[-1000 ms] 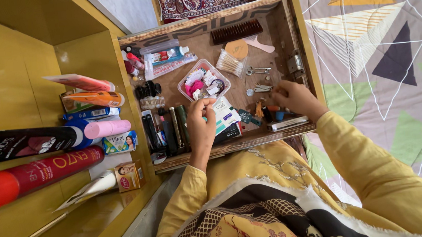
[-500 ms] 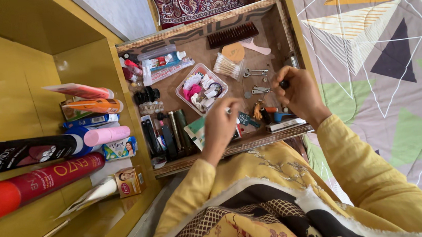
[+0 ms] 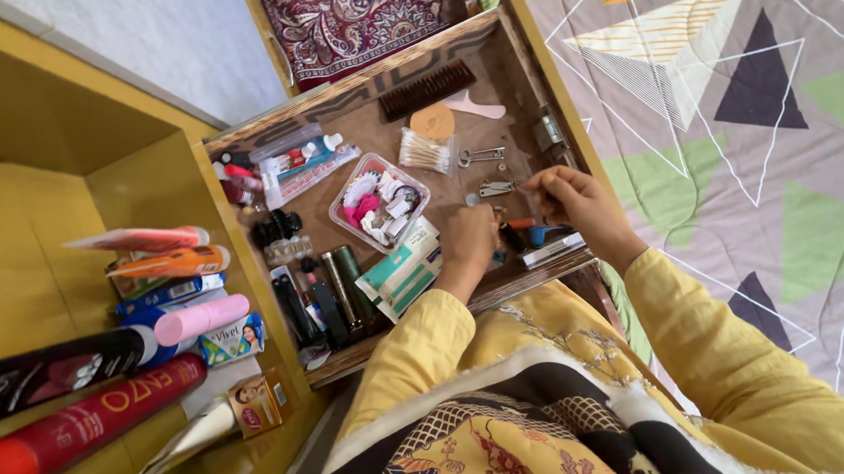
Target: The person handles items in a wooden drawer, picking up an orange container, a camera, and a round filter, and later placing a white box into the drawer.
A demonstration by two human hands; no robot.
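An open wooden drawer (image 3: 540,69) rests across my lap, full of small toiletries. My left hand (image 3: 470,246) lies knuckles up near the drawer's front edge, just right of a white and teal box (image 3: 401,271); its fingertips are hidden among small items. My right hand (image 3: 574,207) hovers at the drawer's right side with thumb and fingers pinched on a small dark item. A nail clipper (image 3: 495,189) lies just left of that pinch. A blue piece (image 3: 545,232) and a flat silver case (image 3: 554,250) sit under the right hand.
The drawer also holds a clear plastic tub (image 3: 379,198) of trinkets, a brown comb (image 3: 426,88), cotton swabs (image 3: 423,151) and dark tubes (image 3: 331,292). A yellow shelf at left holds a red tube (image 3: 76,427) and a pink-capped bottle (image 3: 203,318). Patterned bedsheet (image 3: 766,140) lies to the right.
My left hand let go of the white and teal box, which now lies in the drawer, and moved right. My right hand lifted a small dark item. The view tilted.
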